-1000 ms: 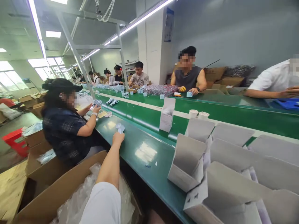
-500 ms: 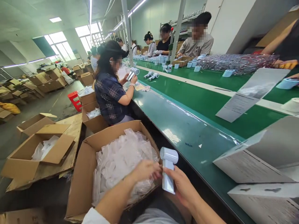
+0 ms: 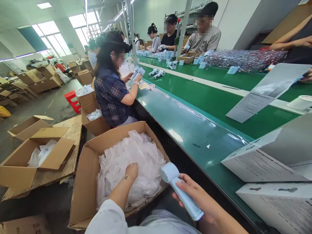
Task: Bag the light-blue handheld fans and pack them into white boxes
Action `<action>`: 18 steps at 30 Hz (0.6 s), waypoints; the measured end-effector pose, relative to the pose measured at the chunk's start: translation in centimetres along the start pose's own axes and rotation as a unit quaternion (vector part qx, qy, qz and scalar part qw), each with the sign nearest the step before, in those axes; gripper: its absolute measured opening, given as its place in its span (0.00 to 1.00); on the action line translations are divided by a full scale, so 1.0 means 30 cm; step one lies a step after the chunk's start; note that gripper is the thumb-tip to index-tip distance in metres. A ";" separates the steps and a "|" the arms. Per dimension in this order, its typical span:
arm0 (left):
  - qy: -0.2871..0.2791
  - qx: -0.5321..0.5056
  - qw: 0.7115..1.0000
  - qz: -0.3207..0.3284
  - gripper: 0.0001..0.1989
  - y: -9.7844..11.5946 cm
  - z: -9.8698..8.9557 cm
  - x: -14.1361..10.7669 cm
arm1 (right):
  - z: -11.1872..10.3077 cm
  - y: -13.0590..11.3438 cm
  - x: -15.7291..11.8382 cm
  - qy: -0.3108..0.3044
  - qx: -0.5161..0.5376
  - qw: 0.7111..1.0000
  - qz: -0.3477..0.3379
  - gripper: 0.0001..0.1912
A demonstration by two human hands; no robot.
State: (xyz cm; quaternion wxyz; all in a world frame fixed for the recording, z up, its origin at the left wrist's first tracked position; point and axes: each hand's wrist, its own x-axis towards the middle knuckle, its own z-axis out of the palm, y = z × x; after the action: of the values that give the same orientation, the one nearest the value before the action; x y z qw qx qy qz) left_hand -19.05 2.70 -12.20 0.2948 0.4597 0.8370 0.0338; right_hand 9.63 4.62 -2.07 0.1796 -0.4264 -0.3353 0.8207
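My right hand grips a light-blue handheld fan by its long handle, thumb on top. The fan is tilted, its round drum-shaped head at the upper left, over the edge of a large cardboard box. My left hand is down in that box, curled like a fist against a heap of clear bubble-wrap bags. Its fingertips are turned away, so whatever they hold is hidden.
The green workbench runs diagonally past my right side. White printed cartons stand at its near right end. A co-worker sits ahead holding a similar fan. Open boxes lie on a pallet at the left.
My left hand has moved away from the fan, down and left onto the bubble-wrap bags. My right hand has turned the fan, its handle now slanting toward the lower right.
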 end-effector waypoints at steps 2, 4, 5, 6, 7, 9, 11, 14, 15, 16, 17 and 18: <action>0.031 -0.024 0.999 0.027 0.09 0.013 -0.026 -0.012 | 0.003 0.003 0.010 -0.038 -0.004 0.999 0.002 0.27; 0.057 -0.063 0.994 0.069 0.12 0.048 -0.059 -0.042 | 0.014 0.002 0.023 -0.081 -0.009 0.997 -0.004 0.29; 0.062 -0.086 0.990 0.093 0.13 0.069 -0.075 -0.065 | 0.023 0.000 0.031 -0.106 -0.006 0.994 -0.007 0.32; 0.060 -0.104 0.986 0.119 0.13 0.092 -0.090 -0.092 | 0.035 -0.004 0.040 -0.129 0.001 0.992 -0.007 0.37; 0.046 -0.128 0.979 0.149 0.12 0.112 -0.104 -0.120 | 0.047 -0.009 0.048 -0.149 0.010 0.989 -0.005 0.43; -0.020 -0.214 0.952 0.217 0.09 0.143 -0.131 -0.176 | 0.072 -0.024 0.061 -0.179 0.020 0.984 0.002 0.49; -0.088 -0.376 0.892 0.236 0.05 0.159 -0.155 -0.215 | 0.086 -0.038 0.067 -0.194 0.013 0.981 0.006 0.45; -0.090 -0.585 0.790 0.157 0.07 0.169 -0.178 -0.236 | 0.079 -0.041 0.060 -0.174 0.009 0.985 0.001 0.33; -0.074 -0.617 0.772 0.132 0.08 0.175 -0.179 -0.237 | 0.071 -0.035 0.057 -0.159 0.016 0.987 -0.002 0.31; -0.063 -0.635 0.761 0.119 0.08 0.184 -0.177 -0.238 | 0.062 -0.027 0.053 -0.145 0.025 0.989 -0.004 0.29; -0.059 -0.646 0.752 0.116 0.09 0.195 -0.172 -0.241 | 0.054 -0.018 0.050 -0.134 0.035 0.990 -0.005 0.29; -0.058 -0.659 0.741 0.115 0.09 0.208 -0.164 -0.245 | 0.047 -0.009 0.046 -0.124 0.046 0.991 -0.008 0.29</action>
State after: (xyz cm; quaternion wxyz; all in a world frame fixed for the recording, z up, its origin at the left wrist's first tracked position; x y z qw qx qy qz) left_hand -13.99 1.54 -2.71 0.5662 0.2450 0.5280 0.5836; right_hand 7.70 5.06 -2.09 0.1625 -0.3100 -0.3198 0.8805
